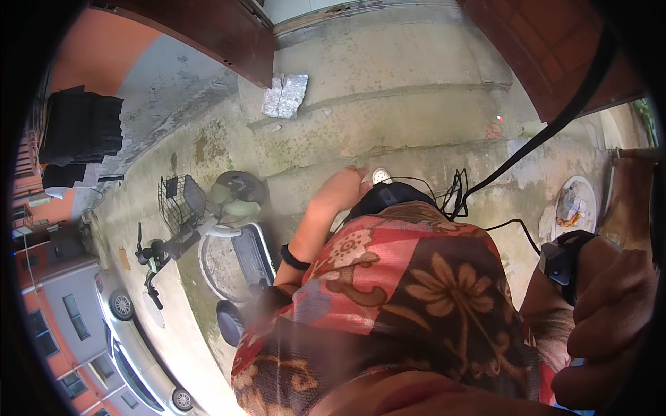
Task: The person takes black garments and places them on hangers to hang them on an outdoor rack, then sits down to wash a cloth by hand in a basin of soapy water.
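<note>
My left hand hangs in front of my waist, beside a black pouch or cloth; its fingers are loosely bent and nothing shows in them. A black band is round that wrist. My right hand is raised close to the camera at the right, fingers curled; whether it holds something is hidden. A small black device is strapped to the right wrist, with a thin cable running from it. Thin black cables hang by my waist, and a thick black cable crosses the upper right.
Worn concrete steps lead to an open doorway between dark red doors. A broken stone slab lies by the left door. Left are a scooter with a wire basket, black sheets and a silver car. A round cover is at right.
</note>
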Demonstrator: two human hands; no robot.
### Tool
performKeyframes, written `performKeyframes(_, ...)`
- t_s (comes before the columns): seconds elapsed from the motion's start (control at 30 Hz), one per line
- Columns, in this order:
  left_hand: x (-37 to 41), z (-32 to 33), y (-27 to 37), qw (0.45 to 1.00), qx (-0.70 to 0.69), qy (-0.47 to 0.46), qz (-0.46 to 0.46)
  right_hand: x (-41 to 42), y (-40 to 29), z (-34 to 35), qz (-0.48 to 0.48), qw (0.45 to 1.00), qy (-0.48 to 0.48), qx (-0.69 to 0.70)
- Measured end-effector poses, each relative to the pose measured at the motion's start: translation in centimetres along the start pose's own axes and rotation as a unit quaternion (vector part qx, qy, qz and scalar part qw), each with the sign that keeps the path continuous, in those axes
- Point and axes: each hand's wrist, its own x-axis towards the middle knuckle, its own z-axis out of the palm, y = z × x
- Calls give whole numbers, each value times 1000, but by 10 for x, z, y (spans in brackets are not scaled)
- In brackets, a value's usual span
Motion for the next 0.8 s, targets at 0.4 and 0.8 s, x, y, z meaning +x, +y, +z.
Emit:
performKeyframes(0.4,131,-126,-28,999,14,-36,20,68,62,-163,-7,999,35,-26)
performKeyframes(0.8,249,-250,8,996,34,-63,-58,92,61,-363,-20,999,27,-21)
